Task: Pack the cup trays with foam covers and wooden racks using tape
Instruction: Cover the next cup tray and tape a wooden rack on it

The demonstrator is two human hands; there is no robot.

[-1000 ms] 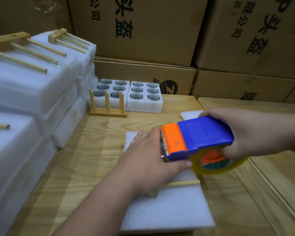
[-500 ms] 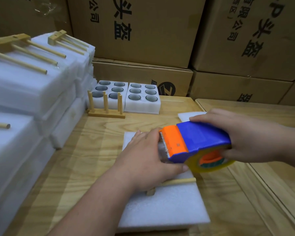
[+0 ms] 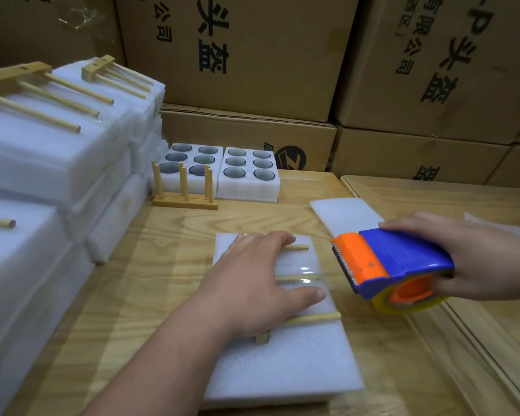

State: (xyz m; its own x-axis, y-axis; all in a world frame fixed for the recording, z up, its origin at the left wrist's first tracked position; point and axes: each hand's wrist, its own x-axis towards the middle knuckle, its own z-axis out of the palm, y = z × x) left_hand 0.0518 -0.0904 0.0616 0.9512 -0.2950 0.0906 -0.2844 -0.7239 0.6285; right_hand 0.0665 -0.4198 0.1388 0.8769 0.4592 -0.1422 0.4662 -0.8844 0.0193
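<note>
A foam-covered cup tray (image 3: 282, 364) lies in front of me with a wooden rack (image 3: 312, 318) lying flat on top, its pegs pointing right. A strip of clear tape (image 3: 305, 276) crosses the middle peg and the foam. My left hand (image 3: 252, 283) presses flat on the rack and the foam, fingers spread. My right hand (image 3: 475, 259) grips a blue and orange tape dispenser (image 3: 388, 265) just right of the tray, lifted off the foam, with its toothed blade facing left.
Two open foam trays with cups (image 3: 219, 172) and an upright wooden rack (image 3: 183, 190) stand at the back. Packed foam bundles with racks (image 3: 51, 130) are stacked on the left. A loose foam cover (image 3: 345, 214) lies at the right. Cardboard boxes (image 3: 252, 55) wall the back.
The tape dispenser has pulled away to the right, off the tray, leaving a tape strip across the middle peg. My left hand has stayed pressing on the rack.
</note>
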